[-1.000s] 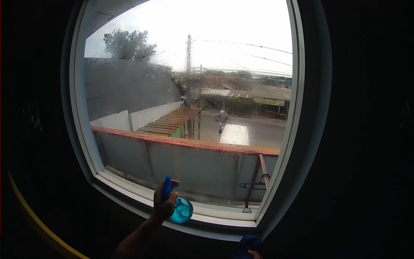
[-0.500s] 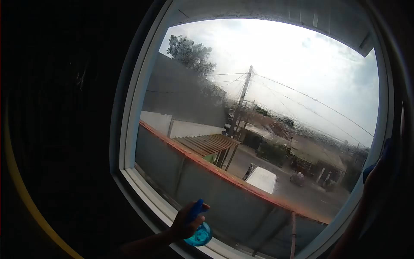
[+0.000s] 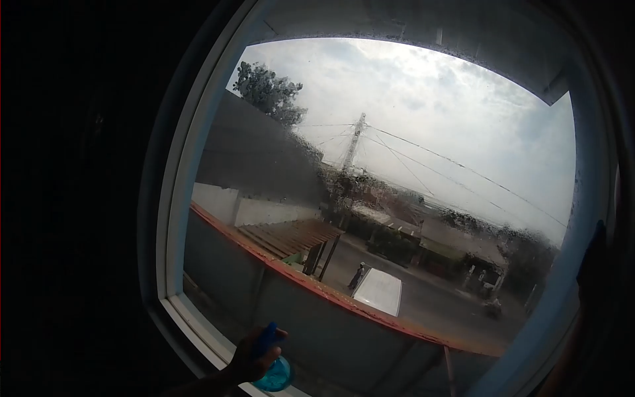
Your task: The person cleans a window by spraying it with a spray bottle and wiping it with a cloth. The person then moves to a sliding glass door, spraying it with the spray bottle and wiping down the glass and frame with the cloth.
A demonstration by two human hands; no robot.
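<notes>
Near-black room around a tilted window (image 3: 170,198), with smeared glass and a street (image 3: 433,324) beyond. Low at the sill (image 3: 204,336), left hand (image 3: 247,358) at the end of a forearm (image 3: 206,384) slanting in from the lower left, with fingers wrapped around the neck of a spray bottle (image 3: 278,374): blue trigger head (image 3: 267,336) above the fist, turquoise round body just below and right of the fingers. Forearm mostly lost in shadow. At far right, right hand (image 3: 591,268) only a dim silhouette beside the frame; impossible to tell finger spread or anything held.
</notes>
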